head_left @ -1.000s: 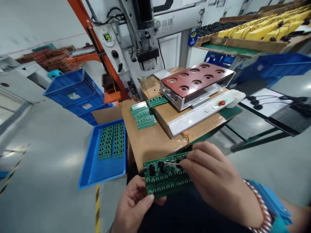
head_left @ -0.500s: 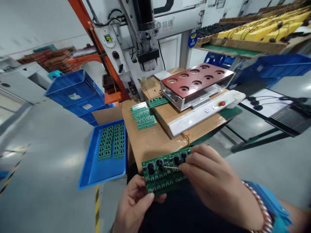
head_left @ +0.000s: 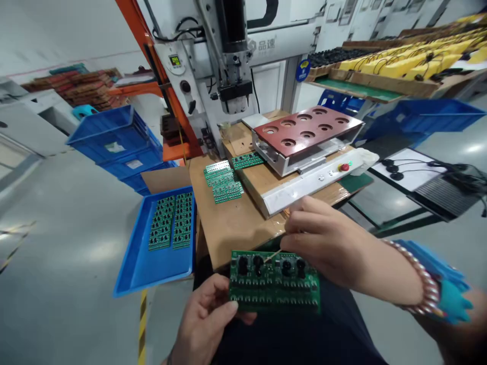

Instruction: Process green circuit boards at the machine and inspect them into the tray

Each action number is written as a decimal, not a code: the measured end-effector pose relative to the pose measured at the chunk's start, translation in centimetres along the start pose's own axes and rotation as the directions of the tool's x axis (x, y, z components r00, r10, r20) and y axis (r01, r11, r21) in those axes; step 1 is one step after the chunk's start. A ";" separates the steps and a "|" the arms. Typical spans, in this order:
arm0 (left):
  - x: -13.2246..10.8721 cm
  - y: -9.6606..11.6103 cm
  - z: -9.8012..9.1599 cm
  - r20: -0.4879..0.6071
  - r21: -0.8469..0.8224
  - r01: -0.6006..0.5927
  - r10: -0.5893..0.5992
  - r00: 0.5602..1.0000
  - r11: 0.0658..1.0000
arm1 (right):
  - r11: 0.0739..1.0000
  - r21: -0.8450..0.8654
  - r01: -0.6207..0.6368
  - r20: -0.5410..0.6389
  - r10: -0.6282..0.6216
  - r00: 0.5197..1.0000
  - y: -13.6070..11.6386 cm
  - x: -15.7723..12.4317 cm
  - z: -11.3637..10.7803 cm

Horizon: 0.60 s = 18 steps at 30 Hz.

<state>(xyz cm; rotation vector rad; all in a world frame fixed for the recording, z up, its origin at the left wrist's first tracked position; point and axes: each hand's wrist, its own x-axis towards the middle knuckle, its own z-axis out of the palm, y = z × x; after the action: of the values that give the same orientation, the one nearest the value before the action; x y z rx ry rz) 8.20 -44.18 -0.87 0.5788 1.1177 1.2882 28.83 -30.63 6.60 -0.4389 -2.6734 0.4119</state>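
A green circuit board (head_left: 274,286) with several round black parts along its upper half is held over my lap. My left hand (head_left: 207,319) grips its left edge, thumb in front and fingers behind. Above the board's right half, my right hand (head_left: 323,238) pinches a thin pale stick (head_left: 273,255), like a toothpick. The stick's tip is at one of the black parts (head_left: 258,263) left of the middle; whether it touches, I cannot tell. The fingertips on the stick are partly hidden by the hand.
Stacked green boards (head_left: 224,183) lie on the brown worktable (head_left: 213,228). A blue tray (head_left: 131,263) with two rows of boards is at left. Behind stands a machine with a red holed fixture (head_left: 297,133) and a white control bar (head_left: 292,195). Blue crates (head_left: 110,134) are stacked further left.
My right hand has lifted and the stick now slants more steeply down to the board. The board has turned to lie level and its face shows more fully. My left hand keeps its grip.
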 end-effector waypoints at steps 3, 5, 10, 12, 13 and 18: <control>0.0 0.1 0.1 -0.001 -0.009 0.009 -0.009 1.000 1.000 | 1.000 0.002 0.023 0.041 -0.023 0.999 0.2 0.5 -0.7; 0.0 0.1 0.0 -0.005 -0.007 0.014 -0.014 1.000 1.000 | 0.999 0.024 0.044 0.057 -0.045 0.997 0.4 0.9 -1.0; 0.1 -0.1 -0.2 0.041 -0.014 0.006 -0.005 0.999 1.000 | 0.996 0.050 0.080 0.092 -0.085 0.992 1.0 1.6 -1.8; 0.1 0.0 -0.2 0.034 -0.023 0.011 -0.011 0.999 1.000 | 0.994 0.058 0.087 0.113 -0.094 0.989 1.1 1.9 -2.0; 0.0 0.1 -0.1 0.020 -0.026 0.018 -0.017 1.000 0.999 | 0.994 0.065 0.093 0.118 -0.100 0.988 1.1 1.9 -2.1; -0.2 0.4 0.3 -0.016 -0.009 0.019 -0.020 1.000 1.000 | 0.988 0.091 0.128 0.121 -0.139 0.983 1.1 2.3 -2.1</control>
<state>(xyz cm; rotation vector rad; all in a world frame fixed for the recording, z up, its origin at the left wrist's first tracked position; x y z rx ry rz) 8.28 -44.18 -0.41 0.5509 1.1278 1.2821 28.00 -28.39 8.87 -0.2136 -2.7752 0.5237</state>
